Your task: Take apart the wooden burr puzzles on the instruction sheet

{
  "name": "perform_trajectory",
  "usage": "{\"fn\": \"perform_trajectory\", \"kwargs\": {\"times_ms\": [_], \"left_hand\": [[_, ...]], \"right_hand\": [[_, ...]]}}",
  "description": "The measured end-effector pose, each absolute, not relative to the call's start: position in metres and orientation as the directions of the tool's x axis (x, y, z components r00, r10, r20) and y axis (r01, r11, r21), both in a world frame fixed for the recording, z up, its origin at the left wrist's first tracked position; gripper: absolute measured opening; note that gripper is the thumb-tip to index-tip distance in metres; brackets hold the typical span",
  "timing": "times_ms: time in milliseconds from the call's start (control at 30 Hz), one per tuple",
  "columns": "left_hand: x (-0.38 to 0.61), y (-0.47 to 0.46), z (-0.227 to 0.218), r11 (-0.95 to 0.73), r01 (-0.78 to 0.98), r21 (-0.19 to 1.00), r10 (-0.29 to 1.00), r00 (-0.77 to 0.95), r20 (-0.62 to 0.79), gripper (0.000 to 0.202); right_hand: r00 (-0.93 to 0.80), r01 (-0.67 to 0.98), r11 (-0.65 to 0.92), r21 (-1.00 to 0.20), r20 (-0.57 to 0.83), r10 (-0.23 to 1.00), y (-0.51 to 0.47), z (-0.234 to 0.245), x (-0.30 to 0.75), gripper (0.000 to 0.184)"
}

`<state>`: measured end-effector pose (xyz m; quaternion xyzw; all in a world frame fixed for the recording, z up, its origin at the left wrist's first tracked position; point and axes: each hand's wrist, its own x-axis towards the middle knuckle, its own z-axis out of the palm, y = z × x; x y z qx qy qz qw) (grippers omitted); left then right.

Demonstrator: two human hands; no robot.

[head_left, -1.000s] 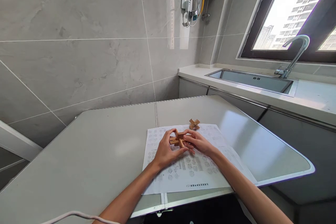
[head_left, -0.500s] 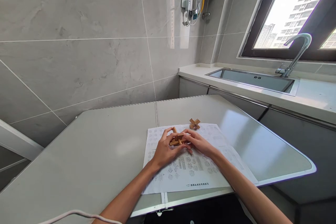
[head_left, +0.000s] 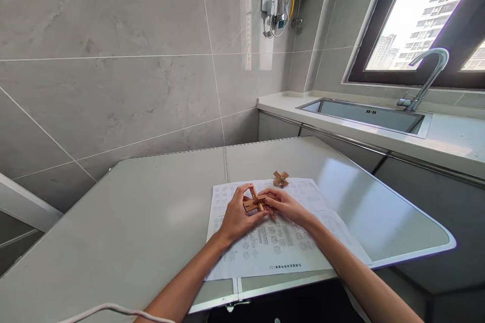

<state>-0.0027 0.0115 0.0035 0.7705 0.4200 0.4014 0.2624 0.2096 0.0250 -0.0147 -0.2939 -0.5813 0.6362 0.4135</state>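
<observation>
Right now the wooden puzzle (head_left: 250, 206) is between the two hands, over the upper part of a printed sheet (head_left: 261, 263); whether it touches the paper cannot be told. It is made of light brown bars that cross one another, and a small dark mark shows on the face of its left bar, too small to read. The left hand (head_left: 235, 216) is partly open in a wide curve, forefinger at the far end of one slanting bar and thumb near its close end, gripping the puzzle from the left. The right hand (head_left: 283, 204) is nearly closed, its thumb and fingers bent around the right end, with some fingertips tucked underneath and partly hidden. Beneath them, the sheet carries rows of small grey drawings and blocks of fine print; a bold line of characters runs along its near edge, ending at the left in a bracketed character, but the words are too small to read surely. At the sheet's far edge sits a second wooden piece (head_left: 281, 178), cross-shaped, with a dark mark at its middle. The paper lies on a pale table (head_left: 151, 222), and a white cable (head_left: 109, 307) curves across the near left corner. Beyond, a sink (head_left: 364, 115) with a curved tap (head_left: 430, 78) is set in a white counter (head_left: 454, 136).
</observation>
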Motion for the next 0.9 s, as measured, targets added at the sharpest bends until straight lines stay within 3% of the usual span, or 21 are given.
{"fn": "perform_trajectory", "kwargs": {"times_ms": [600, 767, 900], "left_hand": [[0.0007, 0.0076, 0.0019, -0.552, 0.462, 0.694, 0.833, 0.324, 0.448, 0.081], [0.0021, 0.006, 0.0047, -0.467, 0.52, 0.716, 0.884, 0.289, 0.367, 0.068], [0.0009, 0.0062, 0.0068, -0.52, 0.465, 0.716, 0.849, 0.368, 0.378, 0.051]], "right_hand": [[-0.431, -0.167, 0.035, -0.985, 0.105, 0.896, 0.0248, -0.0175, 0.2059, 0.038], [-0.428, -0.125, 0.021, -0.992, 0.073, 0.901, 0.0273, -0.0195, 0.2088, 0.037], [-0.433, -0.144, -0.014, -0.989, 0.05, 0.9, 0.0264, -0.0186, 0.2091, 0.037]]}}
